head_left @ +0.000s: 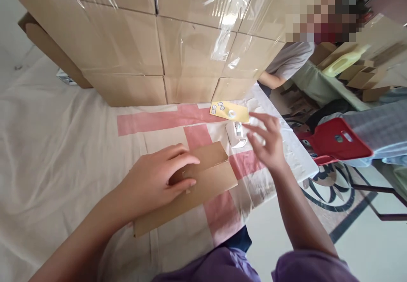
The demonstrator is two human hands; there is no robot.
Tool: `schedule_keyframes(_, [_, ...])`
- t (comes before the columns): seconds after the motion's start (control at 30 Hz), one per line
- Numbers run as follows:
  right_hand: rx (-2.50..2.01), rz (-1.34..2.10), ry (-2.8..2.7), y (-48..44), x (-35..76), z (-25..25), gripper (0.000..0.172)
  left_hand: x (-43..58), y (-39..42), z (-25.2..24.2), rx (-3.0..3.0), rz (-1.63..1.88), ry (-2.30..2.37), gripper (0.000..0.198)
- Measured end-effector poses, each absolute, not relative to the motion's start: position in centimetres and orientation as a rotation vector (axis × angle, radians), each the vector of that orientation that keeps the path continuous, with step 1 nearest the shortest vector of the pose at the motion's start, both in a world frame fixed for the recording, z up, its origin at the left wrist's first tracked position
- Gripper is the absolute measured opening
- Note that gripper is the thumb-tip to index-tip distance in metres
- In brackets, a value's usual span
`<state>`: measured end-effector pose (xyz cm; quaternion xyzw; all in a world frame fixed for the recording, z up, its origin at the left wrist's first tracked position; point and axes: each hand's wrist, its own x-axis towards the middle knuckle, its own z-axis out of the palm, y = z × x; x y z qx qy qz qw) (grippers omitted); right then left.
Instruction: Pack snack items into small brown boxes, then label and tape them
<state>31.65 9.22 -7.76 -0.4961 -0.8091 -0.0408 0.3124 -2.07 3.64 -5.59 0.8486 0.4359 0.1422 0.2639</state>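
Observation:
A flat, closed cardboard box (203, 172) lies at a slant on the cloth in front of me. My left hand (159, 176) is laid over its left part and holds it down, with thumb and index fingertips on the top near the seam. My right hand (265, 140) is raised past the box's right end, fingers apart and nothing between them. Its fingertips are close to a yellow card (237, 113) bearing small white labels and a shiny round spot; I cannot tell whether they touch. Just under the card stands a small white tape dispenser (235, 135).
A wall of stacked cardboard boxes (190, 48) wrapped in clear film rises at the table's back. Red tape strips (143, 121) cross the cloth (79, 146). At right are a person (291, 59) and a red plastic chair (340, 140).

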Motion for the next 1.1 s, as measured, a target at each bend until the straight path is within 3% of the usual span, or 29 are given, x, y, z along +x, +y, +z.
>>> schedule_keyframes(0.17, [-1.849, 0.190, -2.067, 24.3, 35.0, -12.4, 0.036, -2.1, 4.1, -5.9, 2.311, 0.389, 1.169, 0.040])
schedule_keyframes(0.3, [-1.937, 0.289, -2.152, 29.8, 32.9, -15.0, 0.026, -1.9, 3.9, -5.8, 2.255, 0.279, 1.156, 0.038])
schedule_keyframes(0.53, [-1.999, 0.350, -2.165, 31.9, 30.3, -16.7, 0.006, -1.8, 3.7, -5.6, 2.256, 0.333, 1.199, 0.037])
schedule_keyframes(0.67, [-1.940, 0.371, -2.144, 31.5, 30.6, -16.5, 0.012, -1.8, 3.9, -5.6, 2.254, 0.326, 1.210, 0.036])
schedule_keyframes(0.83, [-1.814, 0.296, -2.141, 30.9, 32.1, -15.5, 0.031, -1.7, 3.8, -5.3, 2.246, 0.308, 1.241, 0.035])
schedule_keyframes(1.1, [-1.818, 0.322, -2.230, 32.3, 31.9, -15.9, 0.012, -1.2, 3.7, -4.5, 2.204, 0.305, 1.260, 0.033])
